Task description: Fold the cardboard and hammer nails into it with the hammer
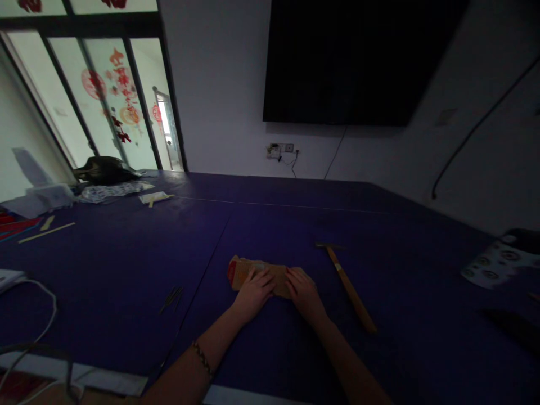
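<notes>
The brown piece (278,280) lies flat on the purple table (270,349), in front of the person. The left hand (254,289) rests on top of its middle, with the fingers (264,277) spread a little and pressed down on it. The right hand (306,293) is at its right end, and those fingers are bent a bit and touch that edge. The piece has a red end that pokes out to the left of the left hand. The hands hide some of it, and its print is too dim to read. Both thumbs are hard to make out. A hammer (350,291) lies near, to the right of the right hand.
</notes>
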A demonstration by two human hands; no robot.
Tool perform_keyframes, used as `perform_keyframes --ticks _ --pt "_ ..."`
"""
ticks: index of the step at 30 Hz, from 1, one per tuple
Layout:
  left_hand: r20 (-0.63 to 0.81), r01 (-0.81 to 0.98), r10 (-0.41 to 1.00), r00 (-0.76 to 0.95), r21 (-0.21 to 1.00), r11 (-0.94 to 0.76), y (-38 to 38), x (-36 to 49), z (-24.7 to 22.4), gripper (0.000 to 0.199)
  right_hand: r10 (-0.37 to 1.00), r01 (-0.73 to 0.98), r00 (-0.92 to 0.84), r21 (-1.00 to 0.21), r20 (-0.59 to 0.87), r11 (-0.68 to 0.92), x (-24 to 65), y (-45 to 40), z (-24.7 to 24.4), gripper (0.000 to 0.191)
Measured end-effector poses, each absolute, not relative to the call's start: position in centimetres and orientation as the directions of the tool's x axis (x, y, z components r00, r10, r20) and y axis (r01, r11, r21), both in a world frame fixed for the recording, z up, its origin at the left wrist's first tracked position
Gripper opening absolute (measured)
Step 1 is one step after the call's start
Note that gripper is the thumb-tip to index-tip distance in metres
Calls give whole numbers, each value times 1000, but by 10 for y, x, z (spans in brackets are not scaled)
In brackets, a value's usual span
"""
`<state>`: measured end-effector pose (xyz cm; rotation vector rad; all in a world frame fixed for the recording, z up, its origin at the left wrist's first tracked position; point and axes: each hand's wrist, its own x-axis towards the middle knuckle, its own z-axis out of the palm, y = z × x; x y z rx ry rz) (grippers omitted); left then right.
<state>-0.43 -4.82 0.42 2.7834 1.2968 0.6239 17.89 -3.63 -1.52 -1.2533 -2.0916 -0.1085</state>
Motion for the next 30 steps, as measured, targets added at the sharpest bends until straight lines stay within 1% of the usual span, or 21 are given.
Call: perform_keyframes --ticks 5,9,11,14,18,20,22,23,24,26,28,30 --pt "322 743 760 564 203 -638 -50 -4 3 29 727 806 -291 -250 622 537 177 -37 -16 30" --pt "324 718 746 582 226 -658 -53 -6 6 33 704 810 -242 -261 668 526 176 -39 -11 30" --pt "339 703 736 586 240 -670 -54 -7 10 37 689 816 -182 -283 702 504 178 -40 -6 30" --pt "366 700 739 566 261 -665 -57 -9 19 39 654 828 -49 -336 755 450 187 -42 2 32" --pt "410 754 776 480 260 -604 -68 -21 37 37 597 833 112 -403 794 380 199 -45 12 33" --pt "407 774 800 440 280 -568 -79 -35 44 34 586 827 140 -420 798 374 200 -46 14 33" --pt "348 782 838 419 330 -528 -93 -56 47 31 590 816 127 -422 797 394 196 -48 15 31" --pt "304 801 871 387 357 -481 -101 -67 48 30 597 810 108 -419 795 411 193 -50 14 31" --pt "268 839 910 316 369 -400 -109 -80 47 30 603 802 85 -414 793 431 188 -51 13 31" --pt "210 915 972 109 360 -180 -122 -104 44 28 614 785 35 -402 789 471 178 -56 11 30" --pt "164 939 977 -140 335 78 -132 -125 41 28 620 766 -13 -390 785 510 168 -60 9 28" --pt "125 918 942 -313 296 265 -138 -140 38 27 624 745 -61 -381 779 548 160 -64 9 25"
